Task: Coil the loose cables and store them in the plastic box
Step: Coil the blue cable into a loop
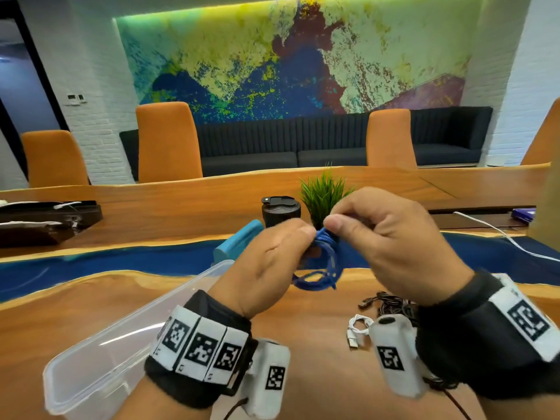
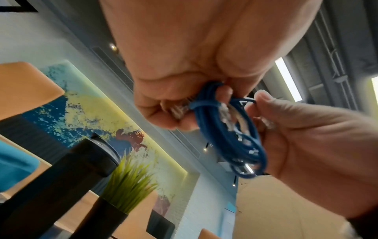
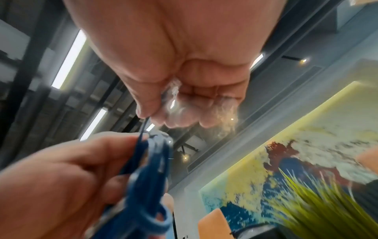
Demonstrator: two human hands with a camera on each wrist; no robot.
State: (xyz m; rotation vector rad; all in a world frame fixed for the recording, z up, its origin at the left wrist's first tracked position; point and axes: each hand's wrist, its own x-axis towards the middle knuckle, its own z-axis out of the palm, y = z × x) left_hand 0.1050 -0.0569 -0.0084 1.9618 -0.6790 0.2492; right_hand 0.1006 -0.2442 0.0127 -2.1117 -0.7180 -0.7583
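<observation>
A blue cable (image 1: 321, 269) wound into a small coil hangs above the wooden table, held up between both hands. My left hand (image 1: 304, 239) grips the coil's top from the left; in the right wrist view its fingers (image 3: 85, 163) curl round the bundled strands (image 3: 147, 181). My right hand (image 1: 331, 222) pinches a thin blue strand at the coil's top between thumb and forefinger (image 3: 144, 111). The left wrist view shows the coil (image 2: 227, 134) between the two hands. The clear plastic box (image 1: 181, 295) stands open at the lower left, under my left wrist.
A white cable (image 1: 357, 328) and a black cable (image 1: 389, 301) lie loose on the table under my right wrist. Behind the hands stand a black tumbler (image 1: 280, 210), a small green plant (image 1: 324, 195) and a blue lid (image 1: 239, 241). Another white cable (image 1: 500, 234) trails at the right.
</observation>
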